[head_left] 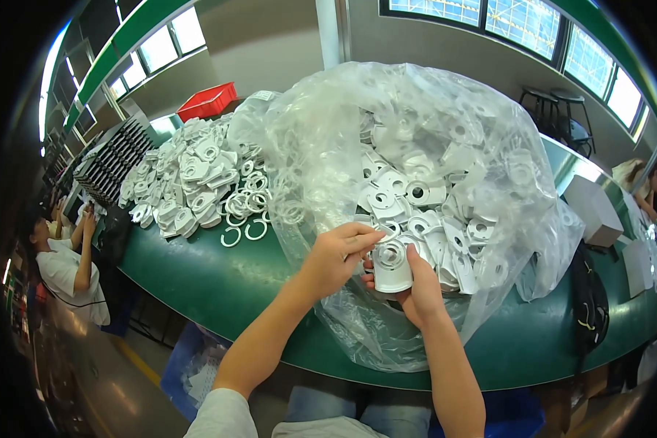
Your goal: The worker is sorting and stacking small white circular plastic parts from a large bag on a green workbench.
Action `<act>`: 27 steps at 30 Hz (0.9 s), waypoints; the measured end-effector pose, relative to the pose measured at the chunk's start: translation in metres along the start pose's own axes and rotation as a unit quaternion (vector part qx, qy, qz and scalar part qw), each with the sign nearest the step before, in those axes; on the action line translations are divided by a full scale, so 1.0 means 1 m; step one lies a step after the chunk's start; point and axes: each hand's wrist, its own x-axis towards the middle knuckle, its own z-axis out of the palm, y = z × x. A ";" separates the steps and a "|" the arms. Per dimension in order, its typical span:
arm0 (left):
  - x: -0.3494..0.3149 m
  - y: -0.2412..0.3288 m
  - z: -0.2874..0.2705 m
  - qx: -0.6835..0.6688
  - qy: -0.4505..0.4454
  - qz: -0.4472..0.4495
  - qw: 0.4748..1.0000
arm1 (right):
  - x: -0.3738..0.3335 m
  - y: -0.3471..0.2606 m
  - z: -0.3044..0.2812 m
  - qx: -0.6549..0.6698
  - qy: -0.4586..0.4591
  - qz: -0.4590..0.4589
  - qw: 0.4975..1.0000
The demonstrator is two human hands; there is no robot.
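In my right hand (425, 293) is a white plastic plate-like part (393, 276), rounded at the top with a circular opening, fingers closed around its lower sides. My left hand (334, 257) is closed in a pinch at the upper left of that part. Its fingertips meet the edge of a thin white ring (390, 231), just above the part. Behind both hands, a large clear plastic bag (306, 124) lies open on the green table (197, 266), filled with a heap of similar white parts (418, 193).
Left of the bag are a pile of white parts (190, 171) and loose C-shaped rings (256, 229). Farther back stand a red crate (207, 101) and stacked dark trays (114, 162). A black bag (590, 299) and white boxes (593, 210) sit right. Other people (73, 274) work at far left and right.
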 end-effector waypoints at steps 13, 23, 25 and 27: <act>-0.006 -0.006 0.006 0.068 -0.035 0.133 0.988 | 0.001 0.002 -0.003 0.027 0.028 -0.007 0.999; -0.006 -0.006 0.010 0.098 -0.076 0.148 0.981 | 0.001 0.000 -0.006 0.049 0.061 -0.018 0.997; -0.006 -0.006 0.009 0.095 -0.091 0.148 0.980 | 0.004 0.004 -0.009 0.053 0.053 -0.023 0.997; -0.005 -0.004 0.007 0.102 -0.096 0.157 0.978 | 0.004 0.003 -0.009 0.049 0.046 -0.026 0.997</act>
